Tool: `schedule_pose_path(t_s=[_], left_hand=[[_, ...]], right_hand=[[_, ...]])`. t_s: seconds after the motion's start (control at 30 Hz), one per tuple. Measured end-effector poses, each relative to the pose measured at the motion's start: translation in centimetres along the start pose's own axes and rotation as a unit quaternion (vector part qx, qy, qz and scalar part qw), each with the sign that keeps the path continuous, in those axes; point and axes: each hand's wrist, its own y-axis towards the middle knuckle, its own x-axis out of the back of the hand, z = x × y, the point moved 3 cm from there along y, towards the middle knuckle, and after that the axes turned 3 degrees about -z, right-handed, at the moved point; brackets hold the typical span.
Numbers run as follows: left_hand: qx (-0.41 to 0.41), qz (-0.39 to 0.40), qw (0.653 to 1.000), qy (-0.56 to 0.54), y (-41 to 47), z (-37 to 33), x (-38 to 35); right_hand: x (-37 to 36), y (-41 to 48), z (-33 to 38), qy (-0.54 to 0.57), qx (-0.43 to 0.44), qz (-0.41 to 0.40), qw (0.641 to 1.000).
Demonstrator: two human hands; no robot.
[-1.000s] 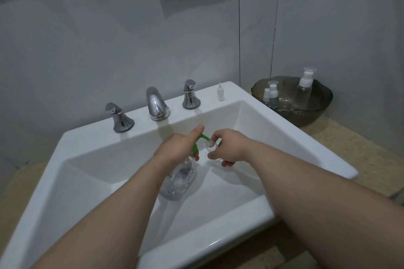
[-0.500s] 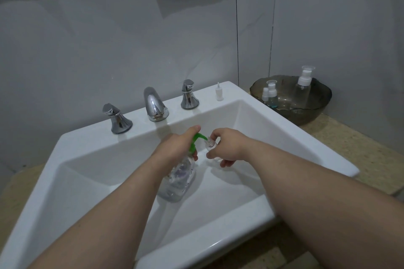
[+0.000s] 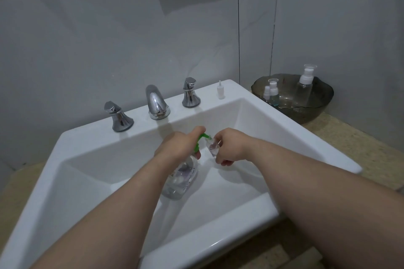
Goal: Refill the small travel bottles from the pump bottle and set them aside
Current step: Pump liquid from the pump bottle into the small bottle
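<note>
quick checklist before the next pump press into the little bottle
1. Left hand grips the pump bottle at its neck: ok.
2. Right hand holds the small travel bottle: ok.
3. Travel bottle's mouth at the tip of the green nozzle: they meet, but exact alignment cannot tell.
4. Fill level in the travel bottle: cannot tell.
5. Both bottles held over the sink, so drips should land in the basin: ok.
6. Small white top stands upright on the sink ledge, and the bowl for finished bottles has room: ok.

Bottles [image 3: 305,88] in bowl [image 3: 314,113] right of sink [image 3: 258,113]
</note>
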Motion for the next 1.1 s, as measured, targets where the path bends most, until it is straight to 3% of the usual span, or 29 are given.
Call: schedule_pose_path(t_s=[0.67, 1.1], left_hand=[[-0.057, -0.002, 0.997, 0.056, 0.35, -0.35, 0.02], [-0.05, -0.007, 0.996, 0.078, 0.27, -0.04, 0.06]], right_hand=[[-0.43, -0.28, 0.11, -0.046, 0.005, 0.025, 0.999], [-0.04, -0.26, 0.29, -0.052, 0.001, 0.008, 0.999]])
